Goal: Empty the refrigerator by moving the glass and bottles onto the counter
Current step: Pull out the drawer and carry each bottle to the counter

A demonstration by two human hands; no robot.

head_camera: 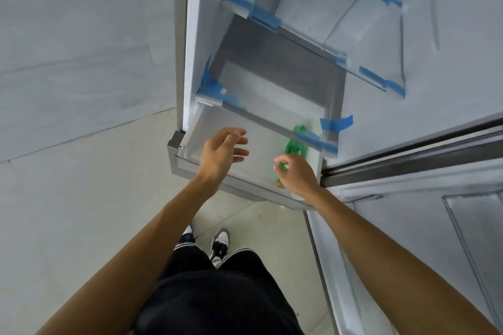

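A green plastic bottle lies on its side in the pulled-out bottom drawer of the open refrigerator, its cap end towards me. My right hand is over the bottle's neck, fingers curled around it. My left hand hovers over the drawer's left half with relaxed fingers and holds nothing. The bottle's far end sits under the drawer's cover shelf. No glass or counter is in view.
Glass shelves with blue tape hang above the drawer and look bare. The open refrigerator door stands to the right. A tiled floor and wall lie to the left; my feet stand just before the drawer.
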